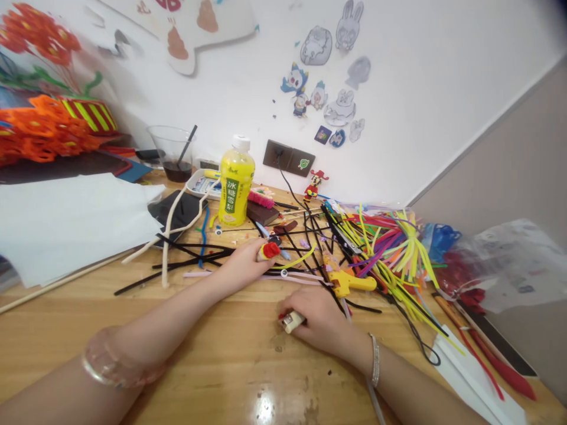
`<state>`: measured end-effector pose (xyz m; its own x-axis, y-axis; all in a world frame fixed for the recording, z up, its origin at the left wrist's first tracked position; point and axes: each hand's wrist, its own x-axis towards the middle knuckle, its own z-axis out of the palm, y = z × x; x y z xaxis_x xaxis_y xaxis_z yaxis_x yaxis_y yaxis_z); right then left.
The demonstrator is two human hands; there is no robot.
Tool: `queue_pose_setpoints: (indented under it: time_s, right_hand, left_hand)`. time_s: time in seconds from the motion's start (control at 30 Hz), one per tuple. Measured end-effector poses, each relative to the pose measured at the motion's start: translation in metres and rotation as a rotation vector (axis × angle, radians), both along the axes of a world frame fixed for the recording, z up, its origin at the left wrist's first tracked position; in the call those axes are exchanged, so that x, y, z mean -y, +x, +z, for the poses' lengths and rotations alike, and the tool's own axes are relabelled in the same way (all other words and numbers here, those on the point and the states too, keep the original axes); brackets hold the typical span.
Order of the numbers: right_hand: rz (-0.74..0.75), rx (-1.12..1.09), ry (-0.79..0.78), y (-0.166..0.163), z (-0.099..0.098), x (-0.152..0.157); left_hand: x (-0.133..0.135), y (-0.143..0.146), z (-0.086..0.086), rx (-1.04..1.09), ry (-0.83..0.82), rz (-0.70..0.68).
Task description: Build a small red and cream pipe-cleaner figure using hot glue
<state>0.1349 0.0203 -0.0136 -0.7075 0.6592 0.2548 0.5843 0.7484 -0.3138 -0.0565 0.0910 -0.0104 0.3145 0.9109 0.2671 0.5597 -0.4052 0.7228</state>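
**Clerk:** Fingers of the left hand: curled closed round a small red-and-yellow pipe-cleaner piece, its red tip poking out past the thumb. Hand rests on the wooden table among loose black pipe cleaners.

**Checker:** And the right hand?

**Clerk:** Fingers bent down over a small cream lighter with a red end, pressing it against the tabletop. Held close; only the lighter's end shows. The two hands lie near each other, not touching.

**Checker:** Containers?

**Clerk:** Item one: clear plastic cup by the wall, dark liquid in the bottom, a dark stick leaning in it. Item two: yellow drink bottle, white cap on, upright, filled with yellow liquid. Item three: shallow white tray just left of the bottle; contents too small to tell. Item four: clear plastic bags at the right, holding red and blue material.

**Checker:** Loose stock?

**Clerk:** Bundle of coloured pipe cleaners, mostly yellow-green, right of the hands. Yellow glue gun lying just beyond the right hand. White paper sheets at left.
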Motion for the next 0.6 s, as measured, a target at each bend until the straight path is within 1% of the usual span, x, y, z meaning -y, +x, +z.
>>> queue_pose_setpoints:
  time_s: [0.1, 0.23, 0.33, 0.47, 0.6]
  right_hand:
    - [-0.017, 0.008, -0.016, 0.0, 0.003, 0.001]
    - [-0.024, 0.036, -0.016, 0.005, 0.012, 0.003]
    - [-0.035, 0.091, 0.07, 0.009, 0.014, 0.003]
    - [-0.048, 0.182, 0.185, 0.009, 0.009, 0.003]
    - [-0.074, 0.236, 0.224, 0.005, 0.007, 0.004]
  left_hand:
    - [0.0, -0.001, -0.001, 0.0, 0.006, -0.002]
    - [0.0, -0.001, -0.002, -0.005, 0.004, -0.002]
    - [0.001, -0.001, -0.001, -0.006, -0.002, 0.001]
    - [0.001, 0.0, 0.0, -0.006, -0.007, 0.01]
    - [0.0, 0.0, -0.001, -0.005, -0.008, 0.009]
